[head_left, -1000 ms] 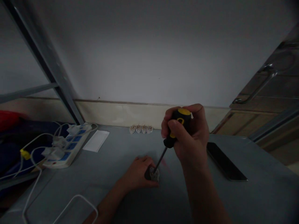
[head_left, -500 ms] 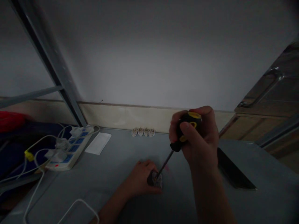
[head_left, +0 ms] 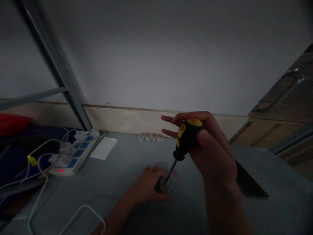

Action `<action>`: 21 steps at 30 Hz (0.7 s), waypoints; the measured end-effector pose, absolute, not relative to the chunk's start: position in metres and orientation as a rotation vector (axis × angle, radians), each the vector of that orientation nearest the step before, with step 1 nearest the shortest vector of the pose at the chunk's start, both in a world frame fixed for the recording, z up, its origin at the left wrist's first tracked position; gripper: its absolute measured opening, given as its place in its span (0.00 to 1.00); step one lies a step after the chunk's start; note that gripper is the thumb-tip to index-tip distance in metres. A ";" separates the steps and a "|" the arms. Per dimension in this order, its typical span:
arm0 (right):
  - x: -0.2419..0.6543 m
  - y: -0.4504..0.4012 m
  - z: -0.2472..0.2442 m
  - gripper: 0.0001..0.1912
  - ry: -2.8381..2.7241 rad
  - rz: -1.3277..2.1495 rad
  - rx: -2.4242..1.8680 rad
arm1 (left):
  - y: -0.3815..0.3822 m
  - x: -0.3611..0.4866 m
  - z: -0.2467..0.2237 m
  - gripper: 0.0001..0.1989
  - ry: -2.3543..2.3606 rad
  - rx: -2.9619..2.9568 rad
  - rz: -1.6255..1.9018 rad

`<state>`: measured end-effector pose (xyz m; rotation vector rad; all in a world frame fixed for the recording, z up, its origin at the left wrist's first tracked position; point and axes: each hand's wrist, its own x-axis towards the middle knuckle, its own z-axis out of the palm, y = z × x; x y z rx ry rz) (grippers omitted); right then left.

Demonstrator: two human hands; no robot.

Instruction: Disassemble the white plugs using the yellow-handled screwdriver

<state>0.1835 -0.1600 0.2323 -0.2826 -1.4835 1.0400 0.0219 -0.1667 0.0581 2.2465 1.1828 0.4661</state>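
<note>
My right hand [head_left: 212,147] holds a black-and-yellow screwdriver [head_left: 187,138] by its stubby handle, with the thumb on the near side and two fingers stretched out to the left. Its thin shaft slants down leftward, and the tip meets the face of a small electrical part [head_left: 165,186]. This part has a dark side and a pale, clear-looking face with coppery bits; its exact kind I cannot make out. My left hand [head_left: 150,186] grips it against the table, thumb in front and fingers behind. Several similar pale pieces [head_left: 151,136] stand in a row by the wall.
On the grey table [head_left: 127,160], a white power strip [head_left: 75,156] with plugs and cables lies at left, beside a white paper packet [head_left: 104,148]. A dark flat slab [head_left: 250,181] lies at right, partly behind my right forearm. A metal frame post [head_left: 58,71] rises at left.
My right hand has turned the screwdriver handle and opened two fingers away from it, shifting slightly. The left hand keeps its grip on the small part.
</note>
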 end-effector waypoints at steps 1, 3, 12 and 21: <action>0.180 -0.161 0.232 0.10 -1.477 1.008 -0.287 | -0.167 0.022 0.058 0.27 1.186 2.247 0.466; 0.175 -0.163 0.232 0.09 -1.461 0.954 -0.302 | -0.167 0.022 0.058 0.27 1.185 2.243 0.461; 0.169 -0.159 0.227 0.17 -1.307 0.787 -0.389 | -0.167 0.023 0.060 0.26 1.197 2.236 0.457; 0.191 -0.153 0.236 0.15 -1.441 1.167 -0.339 | -0.165 0.023 0.057 0.27 1.185 2.236 0.444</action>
